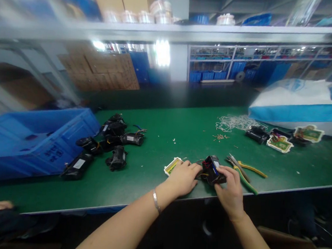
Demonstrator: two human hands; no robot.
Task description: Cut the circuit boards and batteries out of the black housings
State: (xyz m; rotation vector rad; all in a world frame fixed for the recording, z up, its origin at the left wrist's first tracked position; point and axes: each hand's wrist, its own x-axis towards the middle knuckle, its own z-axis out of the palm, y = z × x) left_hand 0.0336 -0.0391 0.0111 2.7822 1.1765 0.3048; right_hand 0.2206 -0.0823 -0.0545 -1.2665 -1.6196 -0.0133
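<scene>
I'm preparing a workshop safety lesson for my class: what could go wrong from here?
The right hand holds the black unit close to the front edge of the green table; a slip might drop it. A yellow wire beside it could be strained if tugged. The pliers lie beside that hand, green handle near the edge, so a knock might send them off.

left hand (181,177): palm down | right hand (232,193): fingers (227,172) bent

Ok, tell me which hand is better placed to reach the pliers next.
Probably the right hand: the pliers lie close beside it, on its outer side, while the left hand is across the black unit. The right holds that unit, so may need freeing first.
</scene>
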